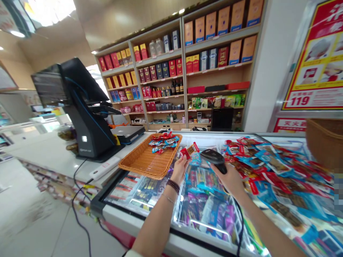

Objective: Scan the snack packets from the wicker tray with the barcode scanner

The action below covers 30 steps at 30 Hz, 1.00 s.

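My left hand (180, 170) pinches a small red-and-white snack packet (189, 151) upright over the freezer's glass top. My right hand (229, 180) grips a black handheld barcode scanner (214, 159), whose head points towards that packet, with a small gap between them. A black coiled scanner cable (239, 228) hangs from it. To the left, a woven wicker basket (143, 159) holds several red-and-blue packets (162, 142). A large heap of similar packets (276, 175) covers the freezer top to the right.
A black point-of-sale terminal (85, 110) and a laptop (128, 134) stand on the white counter (53, 151), with cables hanging below. Behind the freezer rise wooden shelves (171, 71) of boxed goods and bottles. A red-and-yellow poster (313, 60) hangs at the right.
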Each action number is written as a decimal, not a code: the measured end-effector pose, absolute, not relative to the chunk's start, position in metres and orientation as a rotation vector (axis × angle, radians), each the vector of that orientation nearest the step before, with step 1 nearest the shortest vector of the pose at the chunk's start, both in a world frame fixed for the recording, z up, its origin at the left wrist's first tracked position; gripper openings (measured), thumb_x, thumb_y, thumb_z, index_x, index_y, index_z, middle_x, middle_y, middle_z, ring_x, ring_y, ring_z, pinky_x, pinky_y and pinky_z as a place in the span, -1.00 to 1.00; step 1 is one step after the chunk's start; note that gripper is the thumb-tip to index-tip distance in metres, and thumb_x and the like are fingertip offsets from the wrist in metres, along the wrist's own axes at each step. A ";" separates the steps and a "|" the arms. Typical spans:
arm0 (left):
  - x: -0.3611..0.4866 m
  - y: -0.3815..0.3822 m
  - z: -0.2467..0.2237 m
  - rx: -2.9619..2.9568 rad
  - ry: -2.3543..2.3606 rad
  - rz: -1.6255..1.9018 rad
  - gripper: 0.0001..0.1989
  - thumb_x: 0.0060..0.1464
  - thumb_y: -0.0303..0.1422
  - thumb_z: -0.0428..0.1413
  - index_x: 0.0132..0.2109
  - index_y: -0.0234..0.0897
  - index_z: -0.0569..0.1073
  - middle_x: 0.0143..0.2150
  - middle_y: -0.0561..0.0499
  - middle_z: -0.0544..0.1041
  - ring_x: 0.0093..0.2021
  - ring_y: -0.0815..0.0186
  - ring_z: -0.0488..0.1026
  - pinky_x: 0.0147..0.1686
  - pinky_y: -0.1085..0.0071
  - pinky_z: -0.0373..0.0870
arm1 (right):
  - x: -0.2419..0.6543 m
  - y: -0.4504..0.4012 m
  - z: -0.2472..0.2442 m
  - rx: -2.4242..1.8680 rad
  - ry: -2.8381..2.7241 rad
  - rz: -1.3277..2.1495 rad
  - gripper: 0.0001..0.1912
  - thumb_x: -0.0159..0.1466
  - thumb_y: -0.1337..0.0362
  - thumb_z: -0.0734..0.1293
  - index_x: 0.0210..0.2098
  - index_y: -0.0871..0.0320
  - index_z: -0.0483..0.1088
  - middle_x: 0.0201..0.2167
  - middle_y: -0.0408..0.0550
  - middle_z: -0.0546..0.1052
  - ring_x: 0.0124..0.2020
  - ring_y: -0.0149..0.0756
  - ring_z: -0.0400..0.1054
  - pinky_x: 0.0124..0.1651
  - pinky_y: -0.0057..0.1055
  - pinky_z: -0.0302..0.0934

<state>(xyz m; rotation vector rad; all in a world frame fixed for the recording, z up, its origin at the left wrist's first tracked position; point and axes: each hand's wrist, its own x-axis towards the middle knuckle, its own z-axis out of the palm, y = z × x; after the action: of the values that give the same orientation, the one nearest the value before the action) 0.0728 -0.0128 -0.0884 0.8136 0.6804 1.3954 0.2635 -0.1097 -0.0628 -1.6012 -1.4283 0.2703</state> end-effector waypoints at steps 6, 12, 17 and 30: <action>0.069 -0.009 -0.097 0.817 0.676 1.466 -0.67 -0.12 -0.21 0.39 -0.29 -0.38 0.58 -0.26 -0.13 0.64 -0.10 0.19 0.60 0.12 0.24 0.42 | 0.254 -0.116 -0.061 -1.652 -1.528 0.191 -0.55 0.18 -0.17 0.23 -0.44 0.08 0.43 -0.67 -0.07 0.44 -0.54 -0.13 0.42 -0.47 -0.37 0.11; 0.065 -0.004 -0.102 0.831 0.711 1.500 -0.65 -0.11 -0.20 0.38 -0.26 -0.38 0.56 -0.24 -0.13 0.64 -0.11 0.19 0.60 0.10 0.23 0.43 | 0.254 -0.118 -0.060 -1.660 -1.535 0.192 -0.52 0.21 -0.17 0.21 -0.40 0.10 0.45 -0.68 -0.06 0.45 -0.54 -0.12 0.42 -0.45 -0.36 0.12; 0.063 -0.002 -0.104 0.855 0.728 1.498 -0.65 -0.09 -0.19 0.37 -0.22 -0.35 0.55 -0.22 -0.12 0.64 -0.03 0.16 0.59 0.12 0.21 0.41 | 0.256 -0.117 -0.060 -1.690 -1.538 0.159 -0.54 0.20 -0.16 0.22 -0.42 0.10 0.45 -0.69 -0.05 0.44 -0.54 -0.09 0.43 -0.45 -0.35 0.12; 0.075 0.001 -0.102 0.913 0.767 1.463 -0.72 -0.04 -0.27 0.32 -0.24 -0.38 0.55 -0.28 -0.11 0.63 -0.18 0.23 0.61 0.06 0.24 0.44 | 0.272 -0.119 -0.053 -1.565 -1.391 0.213 -0.48 0.18 -0.25 0.22 -0.50 0.09 0.38 -0.75 -0.08 0.39 -0.64 -0.17 0.37 -0.52 -0.35 0.16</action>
<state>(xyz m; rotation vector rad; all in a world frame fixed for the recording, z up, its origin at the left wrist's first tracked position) 0.0745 0.0009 -0.1025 0.9130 0.7672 1.4632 0.2719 -0.1191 -0.0526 -1.5653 -1.3908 0.2133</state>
